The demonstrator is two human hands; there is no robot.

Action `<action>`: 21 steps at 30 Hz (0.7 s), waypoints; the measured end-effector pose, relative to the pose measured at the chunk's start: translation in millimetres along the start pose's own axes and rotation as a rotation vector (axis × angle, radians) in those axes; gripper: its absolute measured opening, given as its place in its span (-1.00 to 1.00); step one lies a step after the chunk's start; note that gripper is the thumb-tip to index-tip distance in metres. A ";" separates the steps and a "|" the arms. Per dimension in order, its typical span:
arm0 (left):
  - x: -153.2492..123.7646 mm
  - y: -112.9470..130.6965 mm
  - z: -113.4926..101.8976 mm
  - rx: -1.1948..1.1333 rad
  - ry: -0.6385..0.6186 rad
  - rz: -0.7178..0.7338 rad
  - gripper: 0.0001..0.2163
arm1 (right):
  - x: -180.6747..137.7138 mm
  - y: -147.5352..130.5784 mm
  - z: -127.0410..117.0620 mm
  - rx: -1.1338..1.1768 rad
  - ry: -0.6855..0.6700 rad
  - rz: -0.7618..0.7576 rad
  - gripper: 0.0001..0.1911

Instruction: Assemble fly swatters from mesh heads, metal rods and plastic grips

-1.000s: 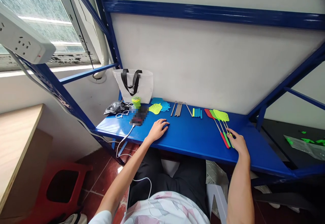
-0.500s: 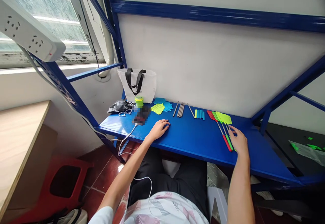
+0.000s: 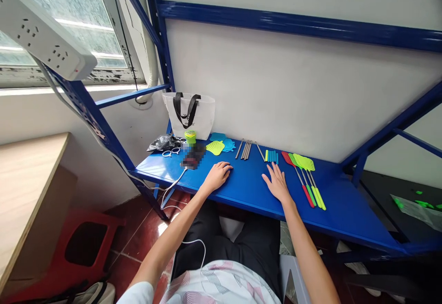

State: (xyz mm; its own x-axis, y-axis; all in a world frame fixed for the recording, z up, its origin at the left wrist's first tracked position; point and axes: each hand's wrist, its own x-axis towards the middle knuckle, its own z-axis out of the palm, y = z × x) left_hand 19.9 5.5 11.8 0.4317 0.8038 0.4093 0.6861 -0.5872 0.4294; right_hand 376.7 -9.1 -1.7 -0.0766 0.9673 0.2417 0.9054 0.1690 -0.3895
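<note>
Blue table [image 3: 247, 186], right hand [image 3: 277, 184] near blue tubes [image 3: 272, 157]

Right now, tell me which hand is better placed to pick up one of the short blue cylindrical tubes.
Likely the right hand: it is open, close to the near ends of the blue tubes. The left hand rests farther left on the glossy blue tabletop.

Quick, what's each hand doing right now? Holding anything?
Left hand: loosely open on the blue table, nothing visibly held.
Right hand: open, fingers spread, nothing visibly held; fingertips near the blue sticks, contact unclear.
</note>
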 end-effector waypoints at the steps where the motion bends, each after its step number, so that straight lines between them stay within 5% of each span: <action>1: 0.1 0.5 0.0 0.005 0.001 -0.001 -0.64 | 6.4 1.5 -1.3 -0.020 -0.004 0.009 -0.15; 9: -1.3 -1.7 -1.1 0.001 -0.010 0.006 -0.63 | 82.2 -28.4 12.8 -0.213 0.013 0.143 -0.14; 14: -2.0 -2.3 -0.2 0.013 -0.014 0.004 -0.63 | 85.5 -47.8 32.7 -0.229 0.135 0.015 -0.34; 21: -1.1 -3.5 -0.5 0.026 -0.029 0.008 -0.63 | 90.9 -68.5 32.7 -0.169 -0.015 -0.079 -0.34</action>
State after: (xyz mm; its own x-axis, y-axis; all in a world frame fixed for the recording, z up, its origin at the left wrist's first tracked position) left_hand 16.7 6.7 10.2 0.4537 0.8017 0.3891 0.6975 -0.5912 0.4050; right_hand 294.1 73.4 17.9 -0.1548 0.9553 0.2517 0.9536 0.2111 -0.2148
